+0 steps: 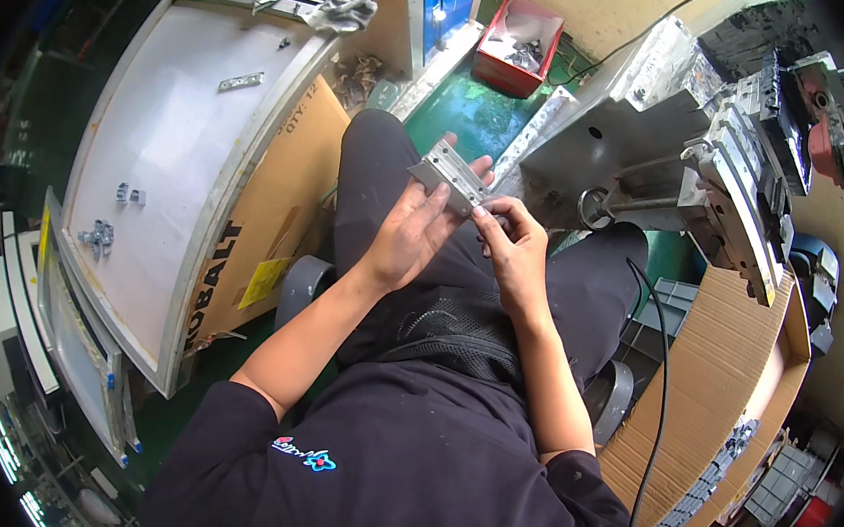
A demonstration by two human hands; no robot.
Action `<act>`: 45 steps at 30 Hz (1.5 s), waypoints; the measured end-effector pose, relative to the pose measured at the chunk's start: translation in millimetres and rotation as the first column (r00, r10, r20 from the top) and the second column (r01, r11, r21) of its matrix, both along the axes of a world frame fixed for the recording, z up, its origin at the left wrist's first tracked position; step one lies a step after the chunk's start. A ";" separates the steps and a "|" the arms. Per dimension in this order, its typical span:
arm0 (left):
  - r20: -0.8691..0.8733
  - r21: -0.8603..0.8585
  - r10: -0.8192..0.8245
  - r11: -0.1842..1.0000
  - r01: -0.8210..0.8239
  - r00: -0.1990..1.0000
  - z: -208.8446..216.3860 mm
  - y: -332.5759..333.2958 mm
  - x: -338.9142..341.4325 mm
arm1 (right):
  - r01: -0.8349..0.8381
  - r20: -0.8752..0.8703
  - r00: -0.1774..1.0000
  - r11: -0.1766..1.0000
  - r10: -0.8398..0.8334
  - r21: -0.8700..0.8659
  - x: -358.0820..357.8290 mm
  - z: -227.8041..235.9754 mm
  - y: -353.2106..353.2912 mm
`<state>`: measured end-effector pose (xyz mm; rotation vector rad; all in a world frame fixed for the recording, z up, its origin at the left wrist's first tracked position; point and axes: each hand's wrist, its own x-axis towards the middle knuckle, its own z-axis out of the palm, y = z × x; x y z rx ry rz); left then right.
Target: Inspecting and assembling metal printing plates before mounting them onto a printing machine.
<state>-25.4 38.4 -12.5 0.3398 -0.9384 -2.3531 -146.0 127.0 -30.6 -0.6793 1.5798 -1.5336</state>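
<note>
A seated person in dark clothes holds a metal plate [453, 174] in front of the lap, between the two knees and slightly left of the right one. The left hand [409, 226] grips it from the left and below, its thumb against the near edge and its other fingers reaching behind to the far side, where fingertips show. The right hand [514, 246] pinches the plate's near right corner between thumb and bent fingers; whether a small piece is also caught there, one cannot tell. The plate is tilted, with a row of dark holes along its face. To the left stands a white-topped table [173, 131] with a metal frame, carrying a metal strip [241, 82] toward its far end and small metal pieces [96, 238] near its left edge. Gloves [341, 11] lie on its far right corner, and a cardboard box [295, 162] stands just below and to its right. At the far side, a red bin [509, 76] sits on the green floor [480, 118]. A metal machine [603, 144] fills the far right, and an open carton [698, 378] stands near on the right, beside a black cable [665, 385].
</note>
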 end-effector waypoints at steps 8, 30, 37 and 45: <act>0.019 -0.009 0.006 1.000 -0.006 1.000 4.0 -0.2 0.1 | 0.025 0.082 0.996 1.000 -0.024 -0.003 3.1 3.6 -1.2; 0.019 0.003 0.043 0.999 -0.043 0.999 -1.7 -1.2 0.3 | 0.019 -0.016 1.000 0.999 -0.020 -0.039 6.3 4.6 -2.1; 0.017 0.024 0.051 0.998 -0.051 0.999 -0.7 -1.4 0.6 | 0.008 -0.057 0.998 0.999 -0.011 -0.051 5.8 4.5 -1.3; 0.049 0.015 0.073 0.997 -0.074 0.996 -2.1 -2.1 0.2 | 0.013 -0.093 0.995 0.997 -0.020 -0.075 9.1 6.0 -3.0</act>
